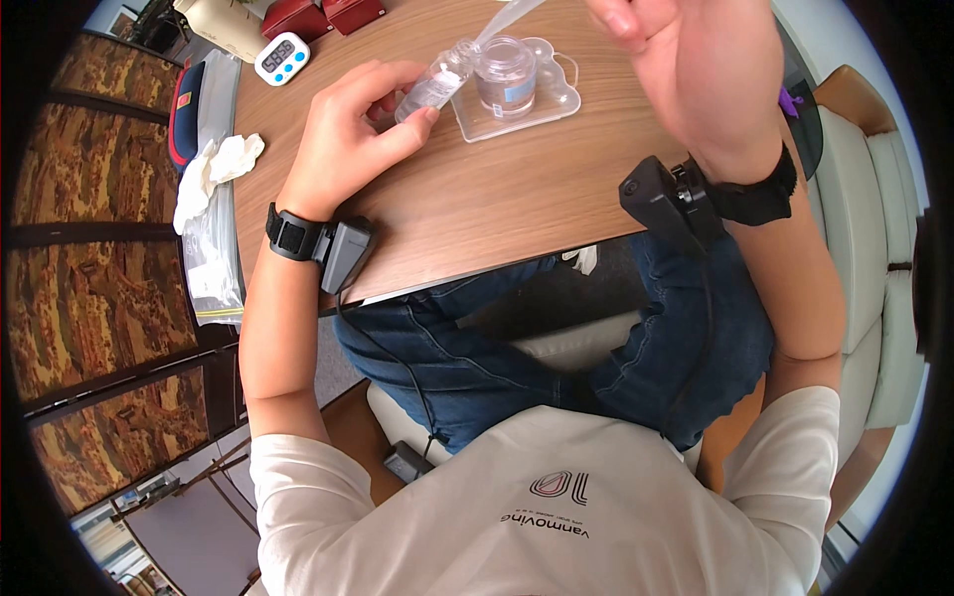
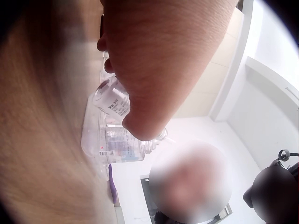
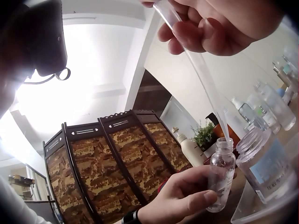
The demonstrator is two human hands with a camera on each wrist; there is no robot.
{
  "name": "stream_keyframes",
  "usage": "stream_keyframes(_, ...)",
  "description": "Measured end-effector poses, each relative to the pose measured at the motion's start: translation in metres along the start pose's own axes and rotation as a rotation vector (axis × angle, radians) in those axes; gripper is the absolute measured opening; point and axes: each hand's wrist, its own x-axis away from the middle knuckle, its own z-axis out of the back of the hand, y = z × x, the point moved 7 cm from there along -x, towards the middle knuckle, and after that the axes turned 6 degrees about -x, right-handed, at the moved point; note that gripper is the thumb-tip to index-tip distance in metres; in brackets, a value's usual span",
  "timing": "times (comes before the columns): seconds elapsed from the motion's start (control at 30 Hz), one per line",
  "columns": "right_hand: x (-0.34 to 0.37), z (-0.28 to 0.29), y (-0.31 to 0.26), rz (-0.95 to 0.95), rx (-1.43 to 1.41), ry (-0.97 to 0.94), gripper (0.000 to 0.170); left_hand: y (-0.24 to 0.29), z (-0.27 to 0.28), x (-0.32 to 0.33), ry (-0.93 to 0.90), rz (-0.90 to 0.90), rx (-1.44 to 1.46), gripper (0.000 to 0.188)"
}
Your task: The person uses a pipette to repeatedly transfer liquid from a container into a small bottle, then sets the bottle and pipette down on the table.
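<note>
My left hand (image 1: 348, 134) grips a small clear bottle (image 1: 434, 89) with a printed label, tilted to the right in the head view. Between the fingers of my right hand (image 3: 210, 32) is a translucent plastic dropper pipette (image 3: 205, 77); its thin tip reaches the mouth of the small bottle in the right wrist view. Close beside that bottle, a wider open jar (image 1: 505, 74) with a blue label holds clear liquid. The jar stands on a clear plastic tray (image 1: 477, 129) with a scalloped outline. In the left wrist view my forearm hides much of the left hand.
A white digital timer (image 1: 282, 59) lies at the back left, near dark red boxes (image 1: 296, 20). Crumpled tissue (image 1: 224, 164), a clear zip bag (image 1: 214, 268) and a dark blue case (image 1: 186, 114) line the left edge. Several bottles (image 3: 268, 105) stand farther back.
</note>
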Motion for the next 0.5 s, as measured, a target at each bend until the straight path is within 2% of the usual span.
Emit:
stream_keyframes(0.07,0.001,0.003,-0.012,0.141,0.130,0.063,0.053,-0.001,0.000,0.000,0.008,-0.002,-0.001,0.035)
stream_keyframes(0.2,0.001,0.010,-0.009,0.189,0.066,-0.006,0.053,0.002,0.000,0.001,-0.002,0.004,0.004,0.032)
stream_keyframes(0.27,0.000,0.013,0.023,-0.082,0.105,0.017,0.051,0.003,0.000,0.000,-0.016,0.008,-0.004,0.032)
stream_keyframes(0.3,0.004,0.012,0.032,-0.120,0.298,0.101,0.049,0.002,0.000,-0.001,-0.017,0.005,-0.003,0.032)
stream_keyframes(0.33,0.004,0.012,0.035,-0.118,0.299,0.103,0.049,0.000,0.000,0.000,-0.005,0.005,-0.002,0.034)
stream_keyframes(0.4,0.005,0.012,0.057,-0.332,0.330,0.031,0.048,-0.001,0.000,0.000,0.006,0.006,-0.001,0.036)
stream_keyframes(0.5,0.006,0.014,0.064,-0.290,0.292,-0.016,0.047,0.001,0.000,0.000,0.007,0.009,0.003,0.036)
